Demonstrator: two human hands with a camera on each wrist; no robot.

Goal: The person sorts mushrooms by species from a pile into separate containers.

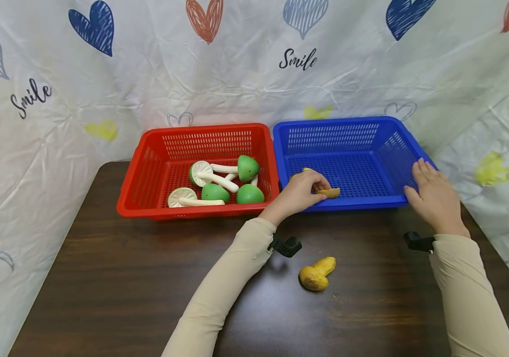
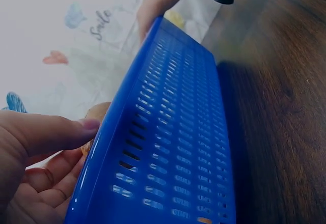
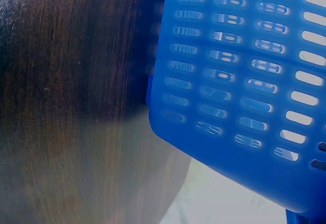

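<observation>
My left hand [image 1: 296,194] is at the near left corner of the blue basket [image 1: 390,200], pinching a yellow-brown mushroom [image 1: 329,193] between thumb and fingers just inside the near rim. In the left wrist view the thumb lies beside that rim, and the mushroom's tan edge [image 2: 100,111] shows behind it. A bit of yellow [image 1: 306,169] peeks out beyond the knuckles, mostly hidden by the hand. My right hand [image 1: 437,201] rests on the basket's right rim with fingers extended. Another yellow mushroom [image 1: 316,275] lies on the table in front of the basket.
To the left, against the blue basket, stands a red basket [image 1: 140,210] with several green-capped, white-stemmed mushrooms [image 1: 250,194]. Both baskets sit at the back of the dark wooden table [image 1: 138,277], close to a white printed cloth [image 1: 236,64].
</observation>
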